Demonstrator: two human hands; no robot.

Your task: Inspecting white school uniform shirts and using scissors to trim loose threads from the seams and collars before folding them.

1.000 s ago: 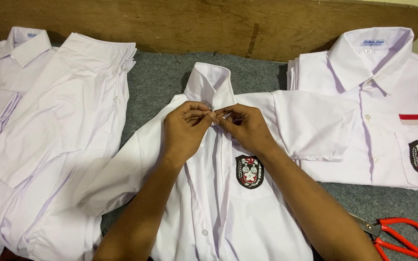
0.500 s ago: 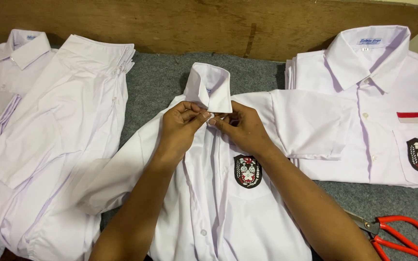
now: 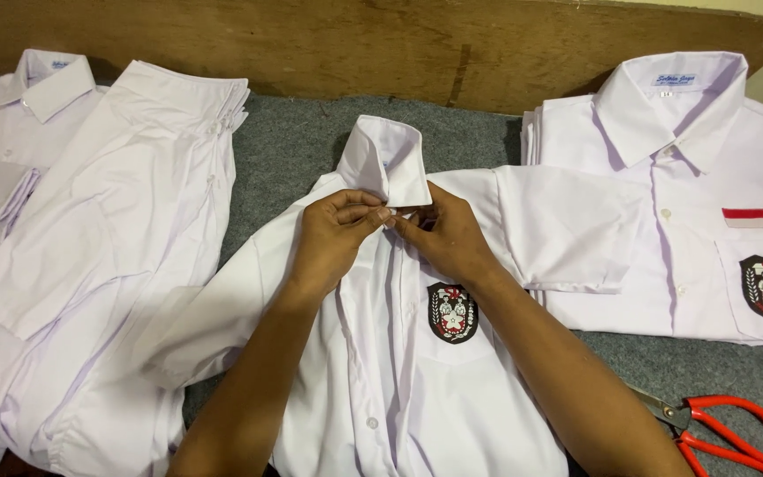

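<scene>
Both hands pinching the placket just under the raised collar of a white short-sleeved cotton shirt (image 3: 399, 389) with dark chest badge: left hand (image 3: 333, 238), right hand (image 3: 448, 238), fingertips closed, probably on the top button. Lying mid-desk, front up, grey felt beneath.

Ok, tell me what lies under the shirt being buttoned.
The middle shirt lies on grey felt-like cloth; its sleeve overlaps the folded stack. Whatever lies beneath its body is covered.
</scene>
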